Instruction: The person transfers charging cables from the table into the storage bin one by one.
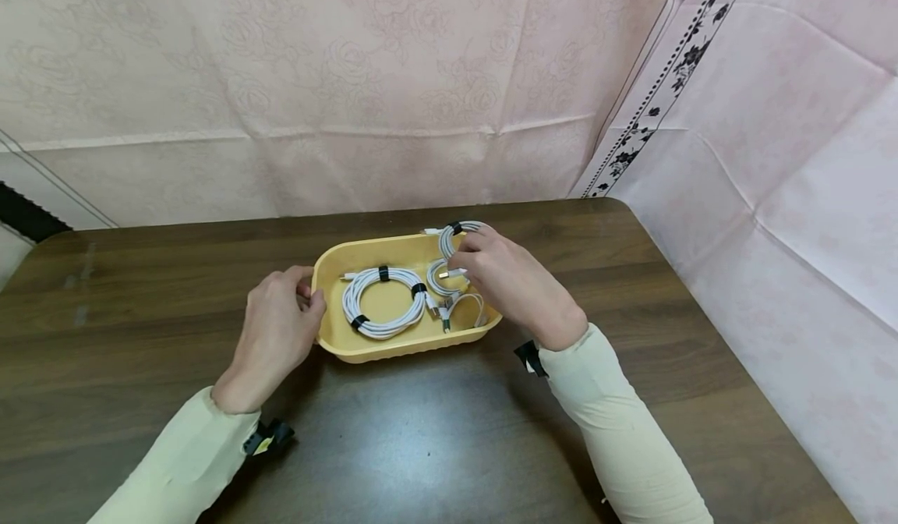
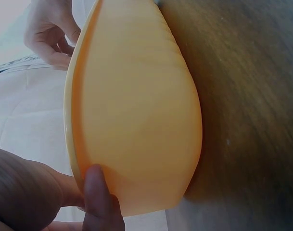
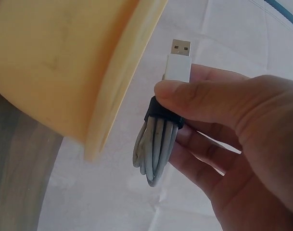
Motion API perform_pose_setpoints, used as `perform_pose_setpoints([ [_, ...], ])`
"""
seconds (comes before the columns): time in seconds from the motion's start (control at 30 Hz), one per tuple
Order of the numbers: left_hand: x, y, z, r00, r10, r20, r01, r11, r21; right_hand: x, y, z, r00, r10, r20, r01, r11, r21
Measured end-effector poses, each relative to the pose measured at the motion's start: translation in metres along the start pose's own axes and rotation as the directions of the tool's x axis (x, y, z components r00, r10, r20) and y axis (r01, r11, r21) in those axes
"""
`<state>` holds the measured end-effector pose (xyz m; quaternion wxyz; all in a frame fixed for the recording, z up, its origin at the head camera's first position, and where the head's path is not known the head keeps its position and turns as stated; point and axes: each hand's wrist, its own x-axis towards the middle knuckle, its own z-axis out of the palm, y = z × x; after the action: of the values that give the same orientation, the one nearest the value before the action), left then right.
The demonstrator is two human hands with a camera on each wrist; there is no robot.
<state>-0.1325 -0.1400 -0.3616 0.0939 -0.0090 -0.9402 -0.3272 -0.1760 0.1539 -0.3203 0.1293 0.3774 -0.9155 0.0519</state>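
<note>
A yellow plastic basket (image 1: 407,348) sits on the table. My left hand (image 1: 277,317) pinches its left rim, with the thumb and fingers on either side of the wall (image 2: 136,106). Over the right end, my right hand (image 1: 515,284) holds a coiled grey-white USB cable (image 3: 156,144), bound with a black strap. Its USB plug (image 3: 179,62) points up past the thumb in the right wrist view. Inside the basket lies a large white coiled cable (image 1: 351,313) with several black straps. Beside it are a smaller coil (image 1: 433,277) and a short white cable (image 1: 477,298), partly overlapped by my right hand.
The dark wooden table (image 1: 175,290) extends around the basket. Pale pink patterned cloth (image 1: 393,103) hangs behind its back edge, and another cloth (image 1: 793,196) hangs along the right side. Each sleeve carries a black wrist mount (image 1: 531,358).
</note>
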Motion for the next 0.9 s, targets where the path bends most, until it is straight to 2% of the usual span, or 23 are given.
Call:
perform_pose_setpoints([
  [0.57, 0.001, 0.001, 0.001, 1.000, -0.018, 0.009, 0.018, 1.000, 0.007, 0.003, -0.001, 0.007, 0.995, -0.091, -0.049, 0.091, 0.996, -0.001],
  [0.9, 0.000, 0.000, 0.000, 1.000, -0.004, -0.004, 0.004, 1.000, 0.009, 0.005, -0.004, 0.012, 0.989, -0.134, -0.061, 0.133, 0.991, -0.008],
])
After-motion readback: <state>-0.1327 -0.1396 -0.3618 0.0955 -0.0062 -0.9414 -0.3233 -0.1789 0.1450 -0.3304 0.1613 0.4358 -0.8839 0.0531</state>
